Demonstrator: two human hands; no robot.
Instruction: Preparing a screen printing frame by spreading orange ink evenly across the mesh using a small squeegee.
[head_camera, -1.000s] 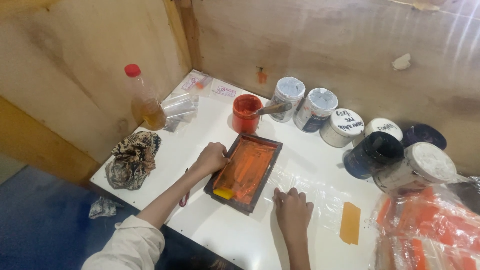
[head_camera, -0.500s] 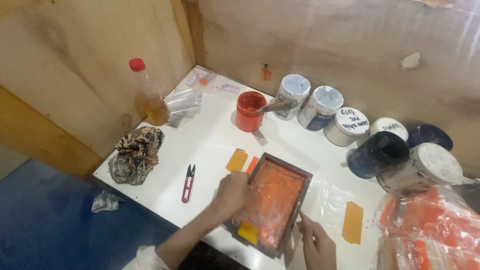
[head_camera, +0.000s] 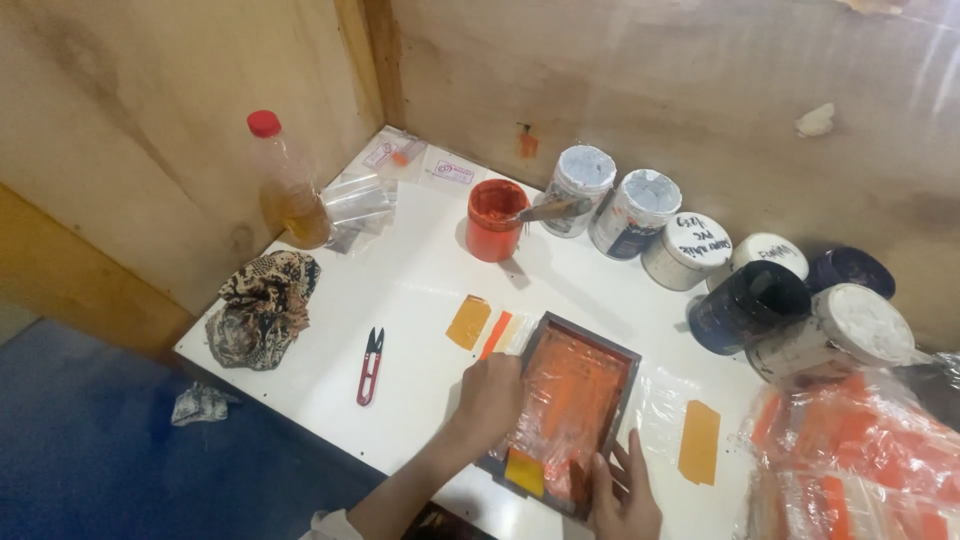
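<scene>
Head view: I see a small dark-framed printing screen (head_camera: 570, 415), its mesh smeared orange with a yellow patch at its 7 o'clock corner, lying on the white table (head_camera: 420, 290) near the front edge. My left hand (head_camera: 490, 400) is closed, fingers curled over the frame's 9 o'clock side; what sits inside the fist I cannot tell. My right hand (head_camera: 622, 492) rests with fingers spread on the frame's 5 o'clock corner. Red snips (head_camera: 370, 365) lie at 9 o'clock, well apart.

left arm (head_camera: 420, 480): bare forearm | pale sleeve cuff (head_camera: 328, 526) | right hand (head_camera: 622, 500): bare, no glove
</scene>
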